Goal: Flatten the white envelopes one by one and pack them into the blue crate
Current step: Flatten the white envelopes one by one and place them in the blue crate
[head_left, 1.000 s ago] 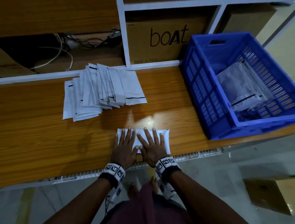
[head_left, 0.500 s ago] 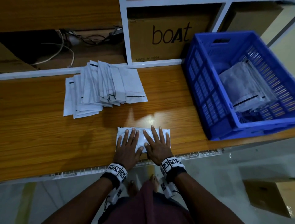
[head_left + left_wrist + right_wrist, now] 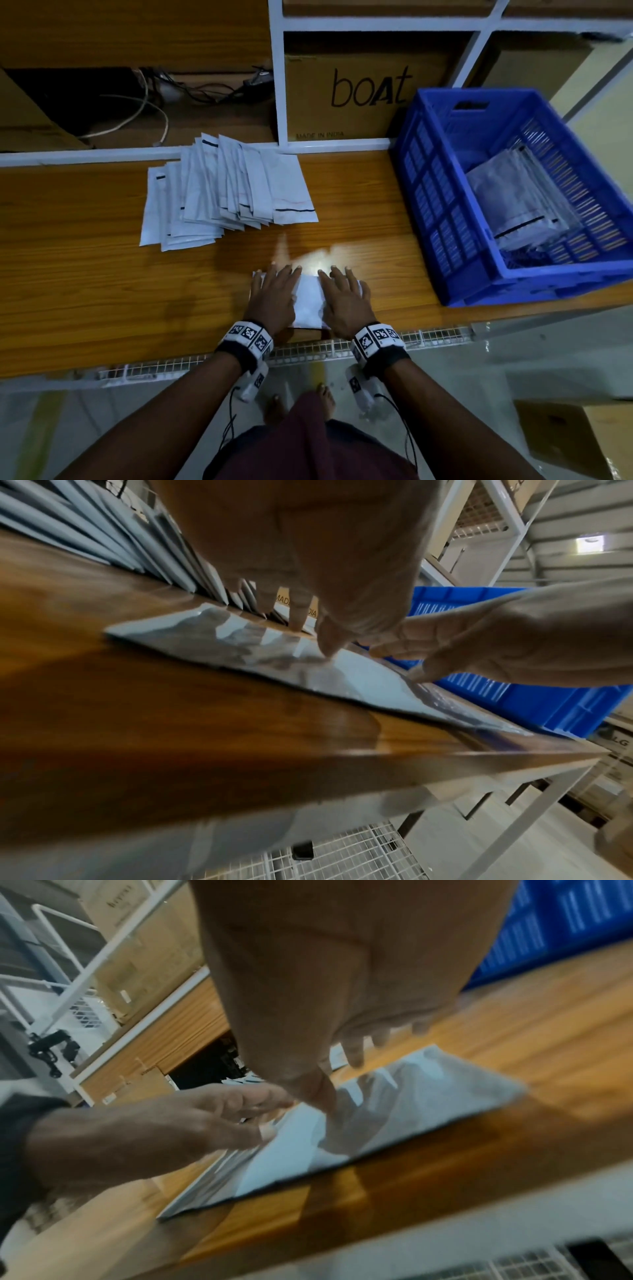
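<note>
One white envelope [image 3: 308,301] lies flat on the wooden table near its front edge, also seen as envelope [image 3: 356,674] and envelope [image 3: 404,1107]. My left hand [image 3: 274,298] presses flat on its left half, fingers straight. My right hand [image 3: 344,299] presses flat on its right half. A bare strip of envelope shows between them. A fanned pile of white envelopes [image 3: 226,192] lies at the back left of the table. The blue crate [image 3: 445,205] stands at the right, with several grey-white envelopes [image 3: 510,202] inside.
A "boat" cardboard box [image 3: 359,92] sits in the white-framed shelf behind the table. Loose cables [image 3: 150,102] lie in the dark recess at the back left. Another cardboard box [image 3: 582,442] stands on the floor at the lower right.
Both hands have slid apart across the envelope, the left to the left and the right to the right, uncovering its middle.
</note>
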### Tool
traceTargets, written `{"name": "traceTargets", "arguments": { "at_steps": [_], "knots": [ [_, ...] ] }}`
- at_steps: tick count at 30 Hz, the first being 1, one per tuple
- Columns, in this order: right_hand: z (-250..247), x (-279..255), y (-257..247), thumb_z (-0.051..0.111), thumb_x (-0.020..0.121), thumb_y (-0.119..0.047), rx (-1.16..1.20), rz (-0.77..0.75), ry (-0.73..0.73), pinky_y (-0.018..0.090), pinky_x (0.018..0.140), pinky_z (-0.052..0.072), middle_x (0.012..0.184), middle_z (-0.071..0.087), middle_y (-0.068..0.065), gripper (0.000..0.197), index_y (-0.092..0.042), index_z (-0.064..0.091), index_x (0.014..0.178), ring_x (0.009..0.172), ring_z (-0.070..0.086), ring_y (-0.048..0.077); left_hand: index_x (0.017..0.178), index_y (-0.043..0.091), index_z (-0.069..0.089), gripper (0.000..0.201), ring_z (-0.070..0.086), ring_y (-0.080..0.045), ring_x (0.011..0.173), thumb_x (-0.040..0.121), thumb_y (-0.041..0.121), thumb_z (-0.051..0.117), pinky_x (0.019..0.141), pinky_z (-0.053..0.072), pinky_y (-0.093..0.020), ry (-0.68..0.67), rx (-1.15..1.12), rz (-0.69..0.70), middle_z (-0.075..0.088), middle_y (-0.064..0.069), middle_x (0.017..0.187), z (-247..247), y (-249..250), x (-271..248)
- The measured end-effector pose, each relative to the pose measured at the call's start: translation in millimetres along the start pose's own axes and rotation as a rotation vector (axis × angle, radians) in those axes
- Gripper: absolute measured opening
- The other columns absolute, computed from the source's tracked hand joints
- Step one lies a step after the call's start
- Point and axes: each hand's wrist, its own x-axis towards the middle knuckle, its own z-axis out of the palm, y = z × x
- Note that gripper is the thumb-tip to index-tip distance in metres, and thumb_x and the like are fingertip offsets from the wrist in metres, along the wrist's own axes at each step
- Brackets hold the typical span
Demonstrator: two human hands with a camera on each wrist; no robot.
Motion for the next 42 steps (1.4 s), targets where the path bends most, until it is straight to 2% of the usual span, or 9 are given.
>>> {"name": "traceTargets", "arguments": {
  "at_steps": [6,11,18,21,25,30,35,39,42],
  "knots": [
    [-19.4,3.2,-4.5,0.063,0.087,-0.026,-0.107,0.007,0.048,0.054,0.112,0.022,0.147,0.043,0.005,0.078,-0.028,0.024,0.155,0.136,0.036,0.03,0.153,0.031,0.036,0.058,0.03,-0.018,0.147,0.099,0.033,0.058,0.121,-0.005,-0.059,0.032,0.033,0.013,0.042,0.005,0.152,-16.4,4.6,4.8],
    [-50.1,6.3,-12.2,0.065,0.085,-0.029,-0.179,-0.022,0.168,0.049,0.107,0.026,0.135,0.056,0.004,0.054,-0.029,0.053,0.138,0.126,0.048,0.03,0.117,0.033,0.06,0.031,0.047,-0.019,0.133,0.089,0.025,0.07,0.121,0.008,-0.059,0.215,0.041,0.051,0.058,0.008,0.131,-42.3,12.4,4.0],
    [-75.6,0.5,-24.3,0.068,0.087,-0.027,-0.263,-0.113,0.29,0.044,0.09,0.042,0.114,0.062,0.006,0.039,-0.025,0.062,0.126,0.104,0.058,0.03,0.085,0.033,0.053,0.04,0.055,-0.02,0.108,0.067,0.006,0.077,0.113,0.027,-0.055,0.411,-0.038,0.102,0.059,0.013,0.096,-64.3,20.7,2.8],
    [-58.6,-4.5,-27.3,0.081,0.068,-0.021,-0.291,-0.116,0.296,0.042,0.071,0.045,0.091,0.063,0.007,0.058,-0.026,0.065,0.123,0.076,0.061,0.032,0.079,0.031,0.05,0.04,0.056,-0.021,0.1,0.061,0.004,0.074,0.107,0.03,-0.051,0.417,-0.059,0.139,0.054,0.013,0.086,-50.2,21.3,-4.7],
    [-18.1,-14.3,-16.7,0.085,0.056,-0.022,-0.317,-0.099,0.222,0.039,0.064,0.046,0.085,0.063,0.006,0.063,-0.027,0.068,0.117,0.071,0.061,0.03,0.091,0.032,0.051,0.025,0.053,-0.019,0.104,0.069,0.027,0.064,0.106,0.03,-0.047,0.257,-0.083,0.13,0.054,0.012,0.096,-21.0,17.4,-20.8],
    [8.4,-29.4,-12.8,0.067,0.07,-0.031,-0.225,-0.052,0.105,0.045,0.08,0.043,0.104,0.064,0.008,0.069,-0.025,0.051,0.138,0.092,0.06,0.033,0.129,0.025,0.06,0.051,0.051,-0.024,0.127,0.086,0.046,0.044,0.108,0.037,-0.046,0.213,-0.143,0.143,0.058,0.002,0.135,-0.3,6.3,-18.9],
    [2.5,-29.8,-18.1,0.042,0.083,-0.043,-0.113,-0.034,0.162,0.047,0.093,0.038,0.125,0.056,0.007,0.063,-0.027,0.045,0.144,0.11,0.05,0.031,0.162,0.029,0.02,0.081,0.014,-0.028,0.157,0.093,0.066,-0.001,0.124,0.01,-0.055,-0.001,0.02,0.095,0.013,0.001,0.171,20.4,4.0,-1.5],
    [9.9,-17.4,-14.7,0.017,0.102,-0.052,-0.012,0.004,0.101,0.052,0.122,0.01,0.167,0.012,0.003,0.059,-0.034,0.015,0.158,0.153,0.01,0.027,0.162,0.037,-0.003,0.087,-0.012,-0.024,0.157,0.085,0.074,-0.017,0.123,-0.008,-0.058,-0.045,0.02,0.056,-0.013,0.009,0.169,35.8,3.8,0.7],
    [27.4,-10.8,-7.0,0.005,0.103,-0.059,-0.026,0.054,0.05,0.055,0.121,-0.01,0.165,-0.02,-0.006,0.059,-0.042,-0.005,0.158,0.152,-0.021,0.024,0.162,0.037,-0.004,0.083,-0.017,-0.022,0.156,0.087,0.072,-0.012,0.123,-0.009,-0.057,-0.037,-0.002,0.053,-0.017,0.011,0.167,39.1,2.6,0.2]
  ]
}}
